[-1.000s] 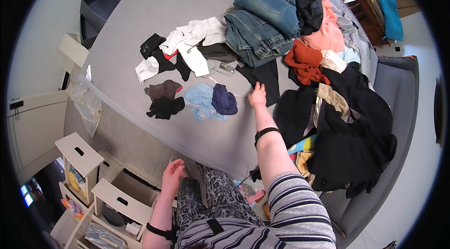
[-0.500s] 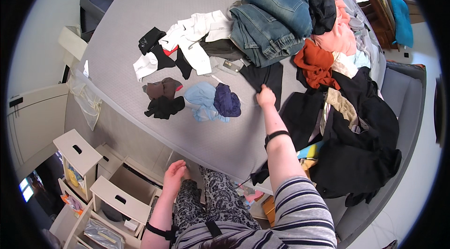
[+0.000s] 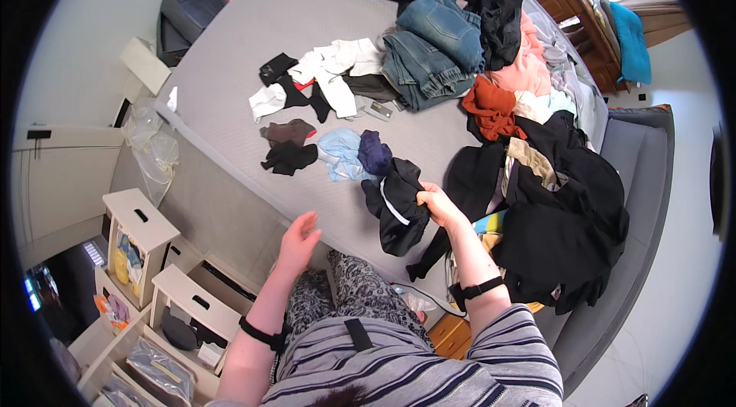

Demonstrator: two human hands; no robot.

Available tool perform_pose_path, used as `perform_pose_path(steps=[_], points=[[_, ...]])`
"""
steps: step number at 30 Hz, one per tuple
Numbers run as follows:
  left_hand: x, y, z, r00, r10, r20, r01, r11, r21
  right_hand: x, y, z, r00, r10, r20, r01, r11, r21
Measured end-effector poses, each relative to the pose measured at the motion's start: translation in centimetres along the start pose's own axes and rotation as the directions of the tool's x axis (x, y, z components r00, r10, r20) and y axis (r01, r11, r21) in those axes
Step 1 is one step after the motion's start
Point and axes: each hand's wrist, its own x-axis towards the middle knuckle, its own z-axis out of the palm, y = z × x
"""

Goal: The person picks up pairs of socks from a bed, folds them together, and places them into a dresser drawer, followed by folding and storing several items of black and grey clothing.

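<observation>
My right hand (image 3: 442,204) pinches the edge of a black garment with a white stripe (image 3: 395,204), which hangs bunched over the near part of the bed (image 3: 345,211). What kind of garment it is, its folds do not show. Nothing is in my left hand (image 3: 300,240), held in front of the bed's near edge with its fingers stretched out. Just beyond the black garment lie a dark blue bundle (image 3: 375,152) and a light blue cloth (image 3: 343,154). To their left rests a small brown and black clothing bundle (image 3: 290,133).
White, black and red clothes (image 3: 330,85) and folded jeans (image 3: 425,62) lie farther back. A rust-coloured garment (image 3: 493,106) and a large black clothes pile (image 3: 563,215) fill the right side by the grey headboard (image 3: 640,154). Open drawers (image 3: 192,307) stand at lower left.
My right hand has lifted the black garment off the bed beside the jeans and drawn it nearer and left. My left hand has risen slightly. The view has shifted.
</observation>
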Motion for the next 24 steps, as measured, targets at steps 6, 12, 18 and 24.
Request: perform_pose_path(steps=[6,12,18,24], points=[[1.9,6.4,3.8,0.725,0.641,0.252,-0.586,0.381,0.715,0.5,-4.3,4.4,0.894,0.066,0.443,0.191,0.839,-0.510],[3.1,9.4,1.2,0.715,0.528,0.458,-0.632,0.208,0.746,-0.8,-8.4,11.2,0.737,0.131,0.664,0.545,0.466,-0.697],[1.5,8.5,-4.9,0.817,0.547,0.183,-0.519,0.559,0.646,0.0,-9.6,12.2,0.678,0.163,0.717,0.701,0.152,-0.697],[-0.7,6.4,-9.6,0.798,0.601,0.053,-0.419,0.489,0.765,1.0,-10.1,14.1,0.724,0.131,0.678,0.657,0.169,-0.734]])
